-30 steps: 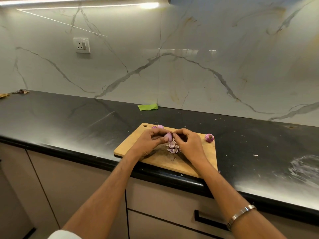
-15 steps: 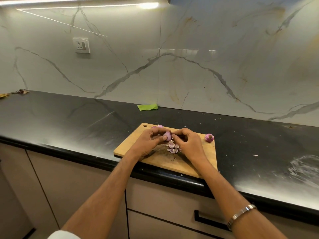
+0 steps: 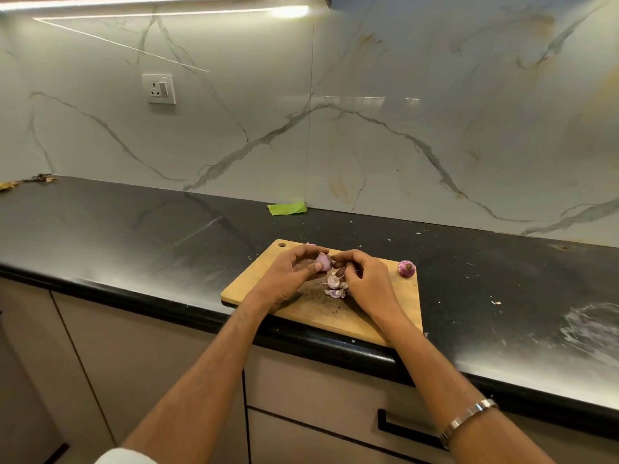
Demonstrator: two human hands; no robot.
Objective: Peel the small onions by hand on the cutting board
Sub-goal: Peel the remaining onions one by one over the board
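Purple onion (image 3: 323, 262) in left hand (image 3: 290, 274)

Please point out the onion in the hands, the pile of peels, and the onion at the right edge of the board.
held onion (image 3: 323, 262), head view, bare pale side.
peels (image 3: 335, 288), head view, middle of pile.
whole onion (image 3: 406, 268), head view, purple top.

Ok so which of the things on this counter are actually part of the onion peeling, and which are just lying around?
Part of the job:
- onion held in the left hand
- right hand picking at it
- unpeeled onion
- peel pile
- cutting board

Lying about:
- green scrap
- dry bits, far left
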